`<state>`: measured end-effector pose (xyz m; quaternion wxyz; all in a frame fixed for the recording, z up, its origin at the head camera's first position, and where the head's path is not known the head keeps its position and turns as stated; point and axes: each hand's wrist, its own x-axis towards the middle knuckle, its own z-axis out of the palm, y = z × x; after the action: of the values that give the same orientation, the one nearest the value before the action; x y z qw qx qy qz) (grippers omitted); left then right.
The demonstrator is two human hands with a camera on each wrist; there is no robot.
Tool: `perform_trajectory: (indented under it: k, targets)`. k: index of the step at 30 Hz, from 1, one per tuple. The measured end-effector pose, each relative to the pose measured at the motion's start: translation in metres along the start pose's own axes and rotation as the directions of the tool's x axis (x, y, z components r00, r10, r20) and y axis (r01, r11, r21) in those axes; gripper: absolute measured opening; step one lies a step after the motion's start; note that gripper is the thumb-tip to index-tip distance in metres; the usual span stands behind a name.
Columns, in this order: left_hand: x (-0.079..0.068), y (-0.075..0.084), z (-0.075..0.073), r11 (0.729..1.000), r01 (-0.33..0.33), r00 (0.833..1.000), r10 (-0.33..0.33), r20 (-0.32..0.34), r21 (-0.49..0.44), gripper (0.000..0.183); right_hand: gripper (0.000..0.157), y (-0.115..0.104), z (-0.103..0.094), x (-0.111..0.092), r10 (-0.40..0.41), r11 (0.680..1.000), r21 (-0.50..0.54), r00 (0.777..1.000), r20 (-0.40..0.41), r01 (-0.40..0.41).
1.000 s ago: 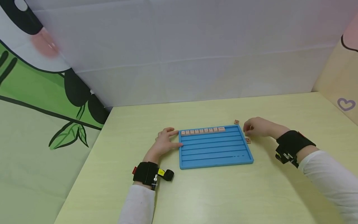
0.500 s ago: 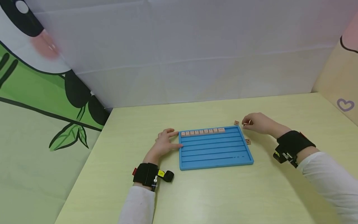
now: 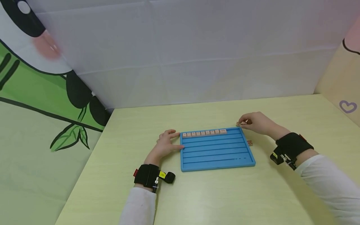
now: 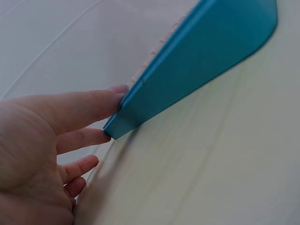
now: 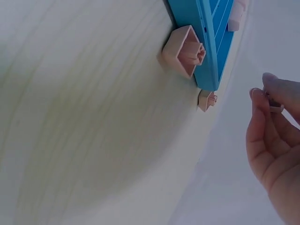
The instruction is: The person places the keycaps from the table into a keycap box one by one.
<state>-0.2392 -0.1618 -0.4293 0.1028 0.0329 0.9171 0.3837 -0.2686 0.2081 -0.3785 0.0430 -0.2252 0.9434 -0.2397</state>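
Note:
A blue ridged tray [image 3: 217,153] lies on the table, with a row of pale pink keycaps [image 3: 203,133] along its far slot. At the tray's left side is my left hand [image 3: 164,143], fingers extended. Its thumb touches the rim and the index finger meets the far corner [image 4: 112,133]. My right hand [image 3: 259,122] is raised just past the far right corner, and thumb and forefinger pinch a small keycap [image 5: 275,107]. Two loose keycaps rest upside down, hollow side up: one by the tray's right edge [image 5: 185,51], another near the far right corner [image 5: 206,100].
The pale wood table [image 3: 213,197] extends on all sides of the tray. A whitish cloth backdrop [image 3: 197,78] rises behind its far edge. Printed cartoon panels stand left and right. Both wrists wear black bands [image 3: 147,175] with small cameras.
My right hand has lifted a keycap from beside the tray's right edge and moved it away from me and left, toward the far right corner. My left hand stays at the tray.

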Motion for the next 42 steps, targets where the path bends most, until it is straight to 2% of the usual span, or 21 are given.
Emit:
perform_trajectory:
  k: [8,16,22,34,42]
  targets:
    - [0.001,0.000,0.001,1.000,0.001,1.000,-0.001,-0.006,0.016,0.071,0.032,-0.009,-0.003,0.003,0.016,1.000,0.020,1.000,-0.003,-0.016]
    - [0.003,0.001,0.001,1.000,-0.005,1.000,0.005,-0.001,0.017,0.071,0.031,-0.010,-0.004,0.005,-0.027,0.999,0.025,1.000,-0.009,0.027]
    - [0.003,0.002,0.000,0.999,-0.034,0.999,0.034,0.003,0.018,0.070,0.029,-0.013,-0.004,0.007,-0.040,0.999,0.030,0.999,-0.020,0.041]
    - [0.002,0.001,-0.001,0.999,-0.037,0.999,0.037,0.003,0.028,0.071,0.011,-0.016,-0.001,0.009,-0.056,0.998,0.036,0.998,-0.008,0.056]
    - [0.001,0.001,0.000,0.999,-0.034,0.999,0.034,0.000,0.017,0.071,0.019,-0.018,0.001,0.009,-0.023,0.999,0.036,1.000,0.013,0.022]
